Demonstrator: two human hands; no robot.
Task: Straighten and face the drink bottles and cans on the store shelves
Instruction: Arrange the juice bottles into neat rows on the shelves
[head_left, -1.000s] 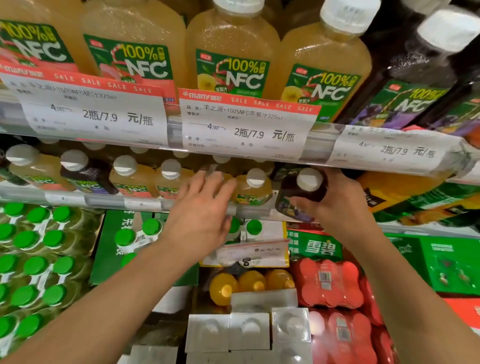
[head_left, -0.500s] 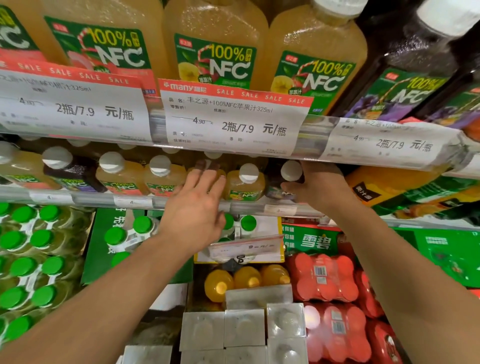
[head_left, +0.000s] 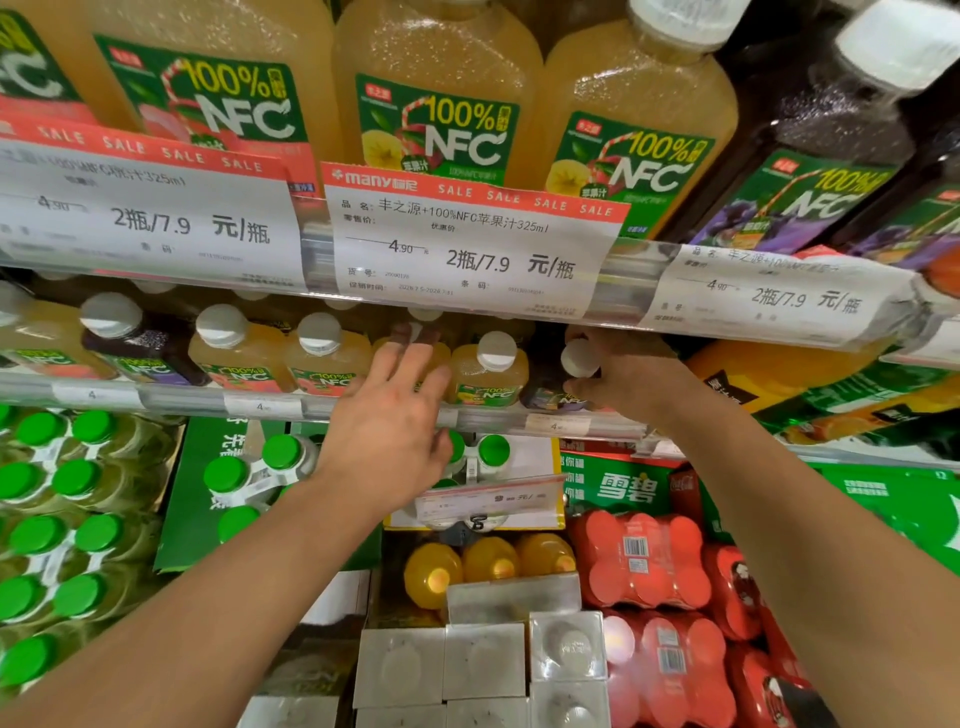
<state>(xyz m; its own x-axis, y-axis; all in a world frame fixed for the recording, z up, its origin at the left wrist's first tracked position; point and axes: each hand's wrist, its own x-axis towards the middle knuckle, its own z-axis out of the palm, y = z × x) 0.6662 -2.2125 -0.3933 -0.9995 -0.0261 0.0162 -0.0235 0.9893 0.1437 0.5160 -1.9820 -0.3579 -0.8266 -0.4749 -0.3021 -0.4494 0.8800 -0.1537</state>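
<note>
A row of small white-capped NFC juice bottles stands on the middle shelf (head_left: 270, 408). My right hand (head_left: 623, 376) grips a dark purple juice bottle (head_left: 576, 364) at the right end of that row, fingers curled round its neck and body. My left hand (head_left: 395, 415) reaches in with straight fingers that touch a yellow juice bottle (head_left: 441, 358), mostly hidden behind them. Another yellow bottle (head_left: 488, 371) stands between my two hands. Large NFC bottles (head_left: 441, 104) fill the shelf above.
Sale price tags (head_left: 467, 244) hang along the upper shelf edge, low over the small bottles. Below are green-capped bottles (head_left: 57, 499), red shrink-wrapped packs (head_left: 649, 561), orange drink bottles (head_left: 488, 558), white boxes (head_left: 483, 660) and green Sprite cartons (head_left: 628, 488).
My right hand has pushed the dark bottle back onto the shelf under the upper rail. My left hand has reached slightly deeper among the yellow bottles.
</note>
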